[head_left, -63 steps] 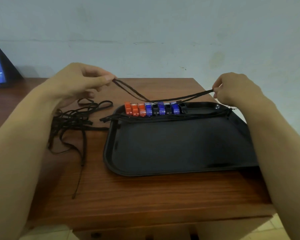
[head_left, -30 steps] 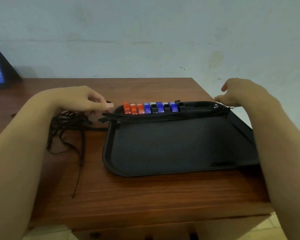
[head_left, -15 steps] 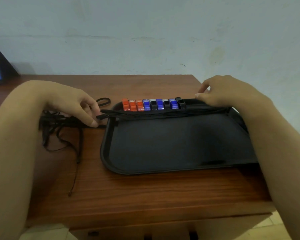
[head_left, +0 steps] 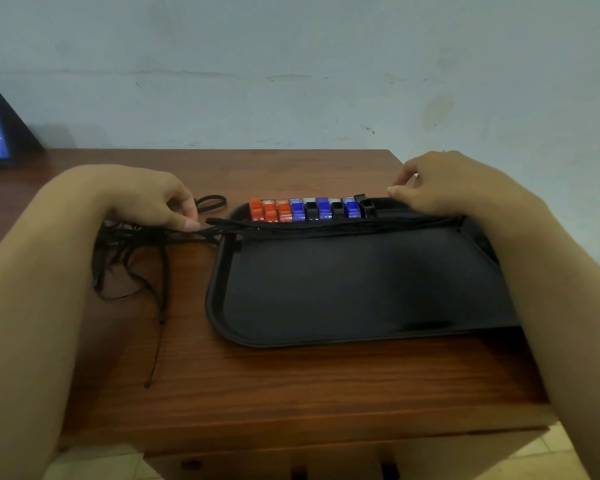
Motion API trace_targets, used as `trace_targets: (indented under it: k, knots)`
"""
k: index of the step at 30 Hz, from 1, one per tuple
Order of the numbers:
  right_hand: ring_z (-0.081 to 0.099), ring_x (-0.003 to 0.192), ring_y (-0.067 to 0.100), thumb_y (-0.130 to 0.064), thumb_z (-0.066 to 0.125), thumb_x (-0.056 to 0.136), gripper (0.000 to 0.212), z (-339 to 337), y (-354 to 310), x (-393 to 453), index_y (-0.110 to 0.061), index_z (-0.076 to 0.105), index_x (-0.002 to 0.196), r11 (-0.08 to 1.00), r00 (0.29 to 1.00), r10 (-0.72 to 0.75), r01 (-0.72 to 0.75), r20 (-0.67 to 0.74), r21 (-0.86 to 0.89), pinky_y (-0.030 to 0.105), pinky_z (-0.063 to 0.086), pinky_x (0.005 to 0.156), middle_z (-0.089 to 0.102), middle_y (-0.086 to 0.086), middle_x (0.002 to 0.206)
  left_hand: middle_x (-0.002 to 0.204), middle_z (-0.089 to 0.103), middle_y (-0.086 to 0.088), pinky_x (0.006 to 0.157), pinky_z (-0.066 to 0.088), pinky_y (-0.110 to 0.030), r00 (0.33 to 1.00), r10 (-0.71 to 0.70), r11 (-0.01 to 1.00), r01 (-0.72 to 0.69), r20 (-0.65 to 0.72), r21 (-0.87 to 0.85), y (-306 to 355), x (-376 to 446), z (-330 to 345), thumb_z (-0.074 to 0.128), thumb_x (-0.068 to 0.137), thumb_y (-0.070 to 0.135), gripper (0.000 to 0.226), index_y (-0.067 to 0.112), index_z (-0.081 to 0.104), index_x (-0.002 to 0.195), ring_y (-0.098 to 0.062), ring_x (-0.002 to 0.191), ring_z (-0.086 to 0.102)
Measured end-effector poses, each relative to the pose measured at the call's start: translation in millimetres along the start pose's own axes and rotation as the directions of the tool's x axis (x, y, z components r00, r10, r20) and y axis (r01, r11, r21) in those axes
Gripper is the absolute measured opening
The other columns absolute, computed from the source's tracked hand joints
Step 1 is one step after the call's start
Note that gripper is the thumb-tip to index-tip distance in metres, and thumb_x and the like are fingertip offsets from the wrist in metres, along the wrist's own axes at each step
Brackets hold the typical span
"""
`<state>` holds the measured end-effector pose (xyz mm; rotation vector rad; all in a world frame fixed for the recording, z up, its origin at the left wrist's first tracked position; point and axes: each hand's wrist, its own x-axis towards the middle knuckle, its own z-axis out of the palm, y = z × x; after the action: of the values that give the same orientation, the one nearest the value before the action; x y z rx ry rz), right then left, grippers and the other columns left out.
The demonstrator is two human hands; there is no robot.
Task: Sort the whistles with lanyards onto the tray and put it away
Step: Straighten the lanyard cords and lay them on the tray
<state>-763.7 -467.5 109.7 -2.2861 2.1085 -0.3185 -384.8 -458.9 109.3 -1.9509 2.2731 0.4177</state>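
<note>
1. Left hand (head_left: 142,199): lowered to the table just left of the tray, fingers curled, with the fingertips (head_left: 189,224) pressing or pinching the loose lanyard ends; which of the two cannot be told. Two seconds earlier this hand held a lanyard raised above the whistles.
2. Right hand (head_left: 440,185): resting at the tray's far right corner, fingers bent over the rim. Whether it pinches a cord there cannot be told. It too has come down from a raised, taut hold.
3. Lanyards (head_left: 343,226): now laid flat as one black bundle across the tray in front of the whistle row; the excess trails off the left edge into a tangle (head_left: 129,258) on the wooden table (head_left: 291,382).
4. Whistles (head_left: 309,208): a row of orange, blue and black pieces against the far wall of the black tray (head_left: 222,317), touching one another.
5. Interpretation: the last cord appears set down, so sorting seems nearly complete. The dangling tangle probably needs gathering onto the tray before it can be carried away.
</note>
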Motion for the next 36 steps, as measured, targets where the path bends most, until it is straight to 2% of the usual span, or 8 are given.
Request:
trace_targets:
  k: [6, 8, 10, 12, 19, 25, 32, 36]
  knots:
    - [0.056, 0.118, 0.024, -0.045, 0.057, 0.099, 0.029, 0.8, -0.6, -1.1, -0.027, 0.069, 0.117, 1.000, 1.000, -0.022, 0.022, 0.005, 0.002, 0.037, 0.043, 0.090, 0.065, 0.002, 0.127, 0.089, 0.075, 0.011, 0.087, 0.048, -0.035, 0.998, 0.044, 0.998, -0.042, 0.054, -0.048, 0.0, 1.5, -0.3, 0.070, 0.092, 0.036, 0.010, 0.032, 0.070, 0.101, -0.013, 0.089, 0.068]
    - [0.056, 0.117, 0.024, -0.045, 0.056, 0.099, 0.029, 1.2, -0.8, -0.8, -0.028, 0.069, 0.117, 1.000, 1.000, -0.029, 0.029, 0.012, -0.002, 0.038, 0.044, 0.093, 0.065, 0.002, 0.127, 0.097, 0.073, 0.011, 0.093, 0.049, -0.036, 0.991, 0.045, 0.997, -0.037, 0.123, -0.067, 0.0, 0.2, -0.4, 0.079, 0.081, 0.047, 0.026, 0.039, 0.068, 0.103, -0.012, 0.095, 0.068]
    - [0.057, 0.117, 0.024, -0.046, 0.056, 0.099, 0.029, 1.1, -1.2, -0.9, -0.027, 0.069, 0.118, 1.000, 1.000, -0.029, 0.029, 0.011, -0.006, 0.038, 0.045, 0.094, 0.066, 0.002, 0.126, 0.097, 0.072, 0.012, 0.088, 0.049, -0.037, 0.987, 0.047, 0.996, -0.034, 0.154, -0.083, 0.6, -0.1, 0.7, 0.083, 0.066, 0.061, 0.035, 0.046, 0.069, 0.095, -0.012, 0.094, 0.067]
    - [0.057, 0.118, 0.024, -0.046, 0.056, 0.099, 0.030, 0.8, -1.7, -1.2, -0.027, 0.069, 0.119, 1.000, 1.000, -0.028, 0.028, 0.008, -0.008, 0.037, 0.044, 0.094, 0.066, 0.002, 0.126, 0.100, 0.069, 0.009, 0.084, 0.046, -0.034, 0.988, 0.045, 0.997, -0.036, 0.144, -0.065, 3.7, -0.2, 2.8, 0.081, 0.074, 0.057, 0.024, 0.043, 0.071, 0.091, -0.013, 0.094, 0.064]
    - [0.057, 0.118, 0.025, -0.045, 0.057, 0.099, 0.031, 1.9, -1.3, -0.1, -0.026, 0.069, 0.119, 1.000, 1.000, -0.028, 0.028, 0.004, -0.007, 0.037, 0.044, 0.093, 0.066, 0.003, 0.126, 0.082, 0.075, 0.010, 0.078, 0.044, -0.034, 0.999, 0.027, 0.999, -0.029, -0.043, -0.045, 2.4, 0.1, 1.3, 0.071, 0.091, 0.034, 0.005, 0.031, 0.073, 0.088, -0.015, 0.084, 0.066]
    - [0.059, 0.113, 0.023, -0.047, 0.054, 0.099, 0.028, 4.4, 2.4, 4.3, -0.029, 0.067, 0.117, 1.000, 1.000, -0.021, 0.021, 0.004, -0.004, 0.039, 0.048, 0.096, 0.069, 0.000, 0.118, 0.091, 0.075, 0.006, 0.097, 0.044, -0.041, 0.934, -0.174, 0.972, 0.111, -0.311, -0.208, -7.3, 5.0, -2.9, 0.069, 0.094, 0.025, 0.008, 0.020, 0.070, 0.088, -0.019, 0.097, 0.063]
    - [0.059, 0.112, 0.023, -0.047, 0.055, 0.098, 0.028, 4.8, 2.7, 4.9, -0.029, 0.068, 0.116, 1.000, 1.000, -0.025, 0.025, 0.005, -0.009, 0.039, 0.048, 0.095, 0.069, 0.000, 0.115, 0.094, 0.075, 0.006, 0.096, 0.050, -0.040, 0.790, -0.252, 0.956, 0.115, -0.559, -0.268, -15.3, 12.2, -4.9, 0.068, 0.094, 0.031, 0.010, 0.030, 0.072, 0.084, -0.020, 0.101, 0.064]
    - [0.059, 0.111, 0.023, -0.047, 0.056, 0.098, 0.027, 4.6, 2.3, 5.1, -0.030, 0.068, 0.114, 1.000, 1.000, -0.024, 0.024, -0.001, -0.013, 0.042, 0.049, 0.098, 0.068, -0.001, 0.116, 0.093, 0.076, 0.007, 0.094, 0.053, -0.037, 0.472, -0.260, 0.918, -0.150, -0.843, -0.367, -7.5, 10.5, -4.3, 0.055, 0.096, 0.033, 0.020, 0.025, 0.072, 0.102, -0.013, 0.094, 0.069]
